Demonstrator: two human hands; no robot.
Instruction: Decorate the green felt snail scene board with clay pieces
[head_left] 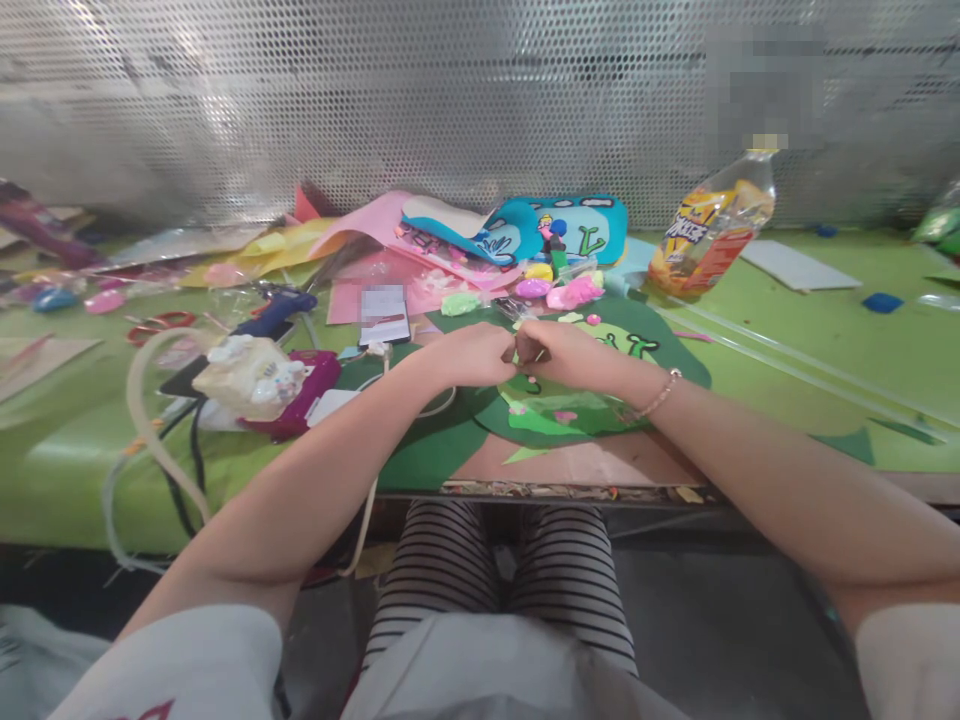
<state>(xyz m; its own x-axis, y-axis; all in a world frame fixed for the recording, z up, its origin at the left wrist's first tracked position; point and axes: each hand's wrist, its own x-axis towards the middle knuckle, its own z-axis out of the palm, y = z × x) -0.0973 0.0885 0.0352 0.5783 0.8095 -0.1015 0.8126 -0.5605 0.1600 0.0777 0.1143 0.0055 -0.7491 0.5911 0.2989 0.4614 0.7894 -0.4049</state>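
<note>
We are holding our left hand [481,352] and right hand [564,352] together, fingers curled around what we cannot tell, above a green craft piece [547,403] on the table [810,318], already bearing pink bits [565,416] and black-edged shapes [643,346], anything left to add not showing.

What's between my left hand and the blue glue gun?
The head view shows a phone between your left hand and the blue glue gun, with a white plug nearby.

Labelled bottle [705,240] before perforated metal wall [375,110]
</note>
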